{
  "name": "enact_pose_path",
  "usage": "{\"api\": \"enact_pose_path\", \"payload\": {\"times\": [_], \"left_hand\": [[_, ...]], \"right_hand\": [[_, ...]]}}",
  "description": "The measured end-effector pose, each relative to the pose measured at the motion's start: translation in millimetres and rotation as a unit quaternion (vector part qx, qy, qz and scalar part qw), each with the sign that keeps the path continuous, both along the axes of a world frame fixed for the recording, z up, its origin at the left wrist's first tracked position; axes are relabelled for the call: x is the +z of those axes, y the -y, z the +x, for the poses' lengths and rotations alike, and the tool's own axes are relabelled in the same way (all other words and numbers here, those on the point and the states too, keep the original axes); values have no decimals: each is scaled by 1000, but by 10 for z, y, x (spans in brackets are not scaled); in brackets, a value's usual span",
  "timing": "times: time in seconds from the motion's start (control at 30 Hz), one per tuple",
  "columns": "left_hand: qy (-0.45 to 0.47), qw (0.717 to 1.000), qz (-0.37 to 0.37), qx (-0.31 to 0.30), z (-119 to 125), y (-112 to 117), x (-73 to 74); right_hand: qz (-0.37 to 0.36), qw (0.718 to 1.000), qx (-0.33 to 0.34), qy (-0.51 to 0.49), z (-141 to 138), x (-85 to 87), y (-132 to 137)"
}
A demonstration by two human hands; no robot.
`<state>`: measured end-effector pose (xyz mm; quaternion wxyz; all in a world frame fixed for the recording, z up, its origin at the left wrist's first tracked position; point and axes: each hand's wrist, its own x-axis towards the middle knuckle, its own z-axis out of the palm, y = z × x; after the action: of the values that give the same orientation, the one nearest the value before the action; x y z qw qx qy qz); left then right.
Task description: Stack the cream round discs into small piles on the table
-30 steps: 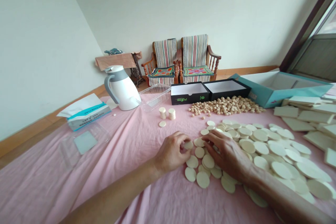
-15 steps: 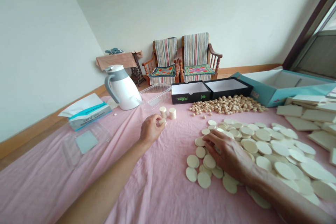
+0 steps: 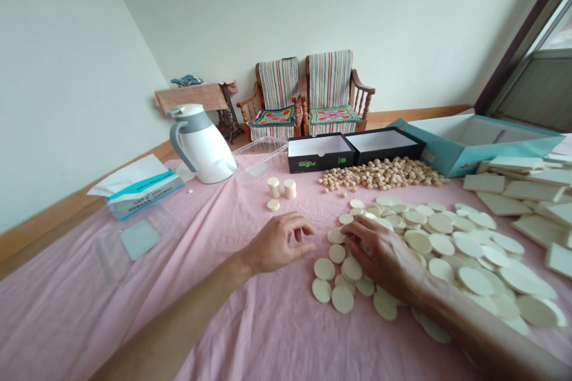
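Observation:
My left hand (image 3: 283, 241) is over the pink cloth, left of a heap of pale round discs (image 3: 440, 245), likely wood. Its fingers are curved and apart, with nothing between them. Bent down among the discs at the heap's left side is my right hand (image 3: 382, 256). Its fingers close on a disc there, though the fingertips are partly hidden. Beyond my left hand stand two upright disc stacks, a left stack (image 3: 273, 187) and a right stack (image 3: 289, 189). In front of them lies a lower disc pile (image 3: 273, 205).
Small wooden beads (image 3: 384, 174) lie behind the discs, before two black boxes (image 3: 320, 161). A teal box (image 3: 460, 155) and square boards (image 3: 531, 190) are to the right. A white jug (image 3: 208, 152), tissue pack (image 3: 145, 190) and clear plastic tray (image 3: 138, 238) stand left.
My left hand has let go of the disc in front of the two stacks and moved right and nearer, towards the heap. My right hand stays at about the same place among the discs.

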<state>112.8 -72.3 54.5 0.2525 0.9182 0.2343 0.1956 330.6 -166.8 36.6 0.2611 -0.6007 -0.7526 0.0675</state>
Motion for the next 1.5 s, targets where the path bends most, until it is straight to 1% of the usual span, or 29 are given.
{"api": "enact_pose_path", "payload": {"times": [0.03,0.07,0.1,0.13,0.23,0.33,0.4,0.43,0.47,0.53,0.6,0.63,0.67,0.7,0.77,0.87,1.03,1.27,1.37,1.5], "left_hand": [[-16,998,-12,-56,28,72,22],[-32,994,-15,-99,50,131,35],[-46,991,-12,-127,66,178,41],[-56,988,-7,-143,77,211,39],[-66,987,12,-145,92,257,19],[-66,987,20,-146,90,247,15],[-55,991,26,-121,68,194,20],[-44,994,31,-91,47,146,18],[-30,998,36,-49,19,81,11],[4,997,48,63,-61,-93,-26],[30,981,66,177,-157,-292,-87],[41,971,76,222,-204,-386,-122],[47,963,88,252,-247,-469,-157],[49,957,100,268,-284,-537,-190],[45,953,118,275,-330,-626,-248],[38,955,129,266,-341,-670,-312],[36,961,105,252,-323,-683,-373],[30,970,65,231,-355,-691,-373],[24,968,66,239,-350,-683,-364],[18,963,88,252,-332,-673,-373]], "right_hand": [[1,1000,0,0,1,-5,-2],[2,1000,0,-1,2,-11,-5],[3,1000,1,-2,4,-17,-9],[4,1000,3,-2,5,-22,-13],[4,1000,8,-1,3,-26,-23],[-2,1000,9,0,-2,-13,-20],[-6,1000,9,0,-5,0,-10],[-6,1000,9,1,-5,6,-3],[-8,1000,9,1,-5,12,3],[-10,1000,8,1,-5,21,12],[-13,1000,7,0,-8,26,13],[-15,1000,7,0,-10,27,11],[-15,1000,6,0,-13,27,8],[-15,1000,5,0,-15,27,4],[-13,1000,4,2,-19,23,-1],[-12,1000,7,4,-18,18,1],[-8,1000,10,4,-11,16,8],[-5,1000,10,2,-15,25,4],[7,1000,15,2,-17,22,4],[10,1000,16,3,-17,13,2]]}}
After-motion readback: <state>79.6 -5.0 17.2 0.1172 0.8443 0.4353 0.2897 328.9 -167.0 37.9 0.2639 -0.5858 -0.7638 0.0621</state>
